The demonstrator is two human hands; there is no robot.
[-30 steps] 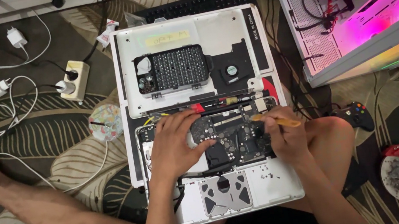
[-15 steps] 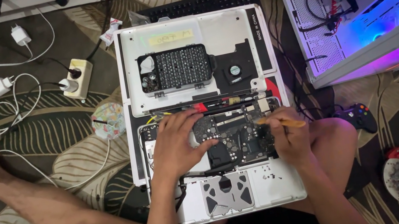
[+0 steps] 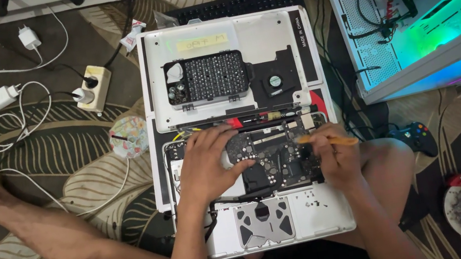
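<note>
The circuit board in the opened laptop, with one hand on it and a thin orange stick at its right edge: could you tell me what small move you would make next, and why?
Probably a gentle pry with the orange stick, which the right hand holds at the right edge of the circuit board. The left hand presses flat on the board's left part and steadies it. Whether any cable or screw holds the board cannot be told, so go lightly.

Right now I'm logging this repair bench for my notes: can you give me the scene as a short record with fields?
left hand: resting on the dark logic board
right hand: holding a thin orange pry tool at the board's right edge
work piece: opened silver laptop
behind it: removed bottom cover carrying a screwdriver bit case and a small fan
surface: leaf-patterned rug
</note>
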